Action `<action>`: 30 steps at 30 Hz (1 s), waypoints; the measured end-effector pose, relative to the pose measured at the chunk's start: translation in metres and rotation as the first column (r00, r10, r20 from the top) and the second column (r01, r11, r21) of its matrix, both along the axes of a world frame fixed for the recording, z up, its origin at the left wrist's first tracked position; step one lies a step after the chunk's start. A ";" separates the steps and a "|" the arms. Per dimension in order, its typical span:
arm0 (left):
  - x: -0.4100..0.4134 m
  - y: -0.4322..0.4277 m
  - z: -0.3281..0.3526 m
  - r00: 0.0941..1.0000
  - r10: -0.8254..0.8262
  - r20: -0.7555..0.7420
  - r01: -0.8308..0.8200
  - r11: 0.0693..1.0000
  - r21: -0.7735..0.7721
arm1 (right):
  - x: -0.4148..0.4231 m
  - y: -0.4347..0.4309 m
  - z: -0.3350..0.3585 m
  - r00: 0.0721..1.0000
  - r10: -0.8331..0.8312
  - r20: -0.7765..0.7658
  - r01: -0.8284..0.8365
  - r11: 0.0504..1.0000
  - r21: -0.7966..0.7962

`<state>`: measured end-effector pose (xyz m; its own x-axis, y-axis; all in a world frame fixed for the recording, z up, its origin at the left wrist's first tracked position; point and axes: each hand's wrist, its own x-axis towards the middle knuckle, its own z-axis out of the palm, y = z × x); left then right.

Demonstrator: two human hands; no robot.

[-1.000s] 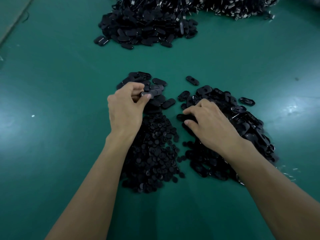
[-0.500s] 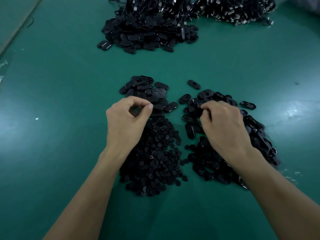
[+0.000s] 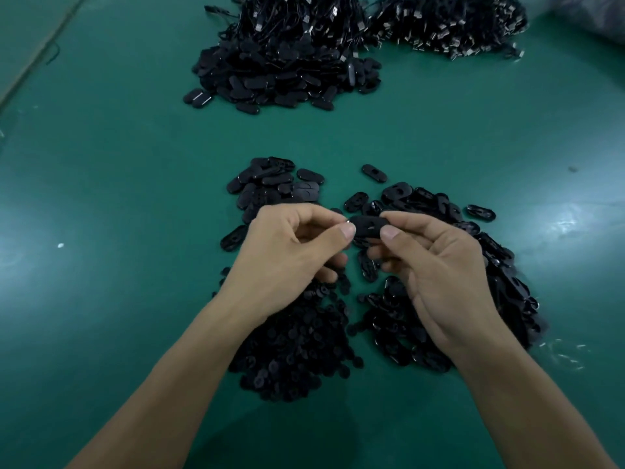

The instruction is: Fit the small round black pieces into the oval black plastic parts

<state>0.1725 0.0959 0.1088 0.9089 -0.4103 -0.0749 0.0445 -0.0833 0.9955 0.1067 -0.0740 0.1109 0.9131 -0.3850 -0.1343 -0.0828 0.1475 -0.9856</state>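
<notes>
Green counter [image 3: 101,198]. Right heap of oval black plastic parts [image 3: 500,282] and near-left heap of small round black pieces [image 3: 297,346]: both large, so most work likely remains. Small far-left pile [image 3: 270,184], seemingly fitted. Right hand [image 3: 439,265] and left hand [image 3: 291,252] each pinch one end of a single oval black plastic part [image 3: 367,226], raised between the heaps; round piece not discernible.

Green table [image 3: 118,198] is carrying everything. Far beyond the fingers [image 3: 341,229], a left cable heap [image 3: 297,32] and a right cable heap [image 3: 449,25], both with metal plugs, are lying side by side. White speck [image 3: 61,245] is sitting well left of the fingers. Dark speck [image 3: 572,169] is sitting right and beyond. Clear scraps [image 3: 564,353] are glinting right, nearer the camera.
</notes>
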 end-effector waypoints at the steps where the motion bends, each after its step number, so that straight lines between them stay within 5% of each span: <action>1: 0.001 0.001 0.001 1.000 0.012 0.007 -0.012 1.000 -0.008 | -0.001 0.001 0.001 1.000 0.014 0.012 -0.014 1.000 0.006; 8: -0.001 0.002 0.002 0.999 -0.021 0.045 0.020 0.999 0.039 | -0.004 0.005 -0.004 0.998 0.043 0.041 -0.044 0.999 0.021; 11: 0.001 0.006 0.002 0.997 -0.006 0.080 0.000 0.998 0.070 | -0.005 0.007 -0.008 0.998 0.058 0.026 -0.054 0.990 -0.131; 13: 0.005 0.010 0.004 0.993 0.036 0.109 -0.045 0.996 0.075 | -0.006 0.006 -0.014 0.998 0.048 -0.034 -0.057 0.913 -0.403; 16: 0.012 0.018 0.009 0.984 0.134 0.116 -0.138 0.990 0.024 | -0.013 0.008 -0.022 0.986 0.080 -0.143 -0.161 0.630 -0.759; 20: 0.017 0.025 0.013 0.973 0.187 0.137 -0.188 0.982 0.000 | -0.019 0.014 -0.030 0.950 0.163 -0.267 -0.309 0.361 -0.880; 30: 0.017 0.022 0.008 0.979 0.162 0.122 -0.170 0.983 0.061 | -0.013 0.015 -0.030 0.944 0.121 -0.306 -0.329 0.318 -0.889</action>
<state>0.1896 0.1178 0.1167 0.9682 -0.2500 0.0113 -0.0514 -0.1546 0.9866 0.0938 -0.0589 0.0813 0.9903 -0.1383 0.0169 -0.1167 -0.8897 -0.4414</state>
